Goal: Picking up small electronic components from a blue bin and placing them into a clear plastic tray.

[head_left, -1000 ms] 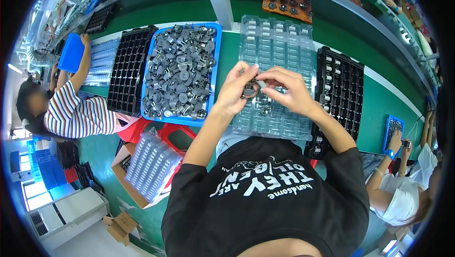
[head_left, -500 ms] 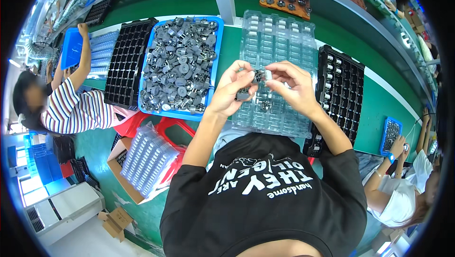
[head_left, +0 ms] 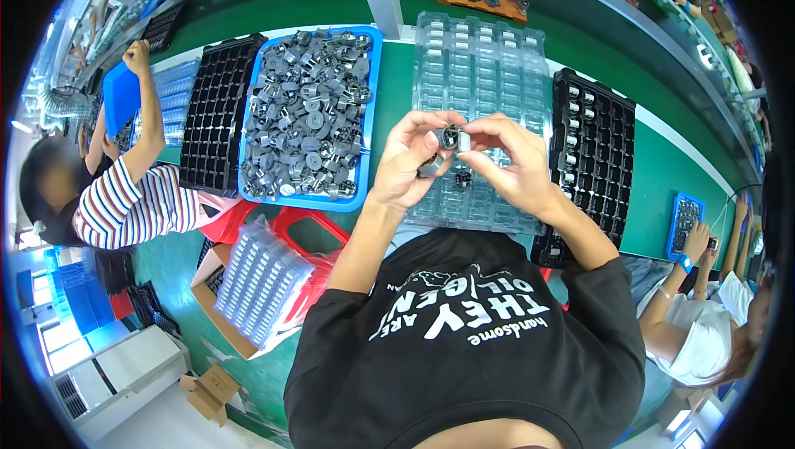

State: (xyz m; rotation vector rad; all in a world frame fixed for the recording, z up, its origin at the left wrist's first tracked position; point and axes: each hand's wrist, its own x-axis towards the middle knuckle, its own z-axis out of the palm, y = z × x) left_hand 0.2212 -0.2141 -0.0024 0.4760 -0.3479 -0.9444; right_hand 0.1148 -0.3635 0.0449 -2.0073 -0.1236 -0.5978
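Note:
My left hand [head_left: 406, 163] holds a small dark round part [head_left: 450, 136] with metal pieces between thumb and fingers. A second grey part [head_left: 431, 166] sits lower, against the same hand. My right hand [head_left: 515, 161] pinches a small white piece [head_left: 464, 142] against the right side of the dark part; fingertips hide how the two meet. Under both hands lies a clear plastic blister tray [head_left: 480, 93], white pieces in its far rows. One dark part [head_left: 462, 178] rests on that tray just below my hands.
Left of the tray stands a blue bin [head_left: 377, 76] heaped with grey parts, then a black compartment tray [head_left: 217, 109]. On the right, a black tray [head_left: 609, 151] holds several white-and-metal parts. An orange fixture board [head_left: 484, 3] lies far back. Co-workers sit at both sides.
The white piece has come against the dark part, which has turned its open face upward. My hands stay in nearly the same place. The view has shifted slightly.

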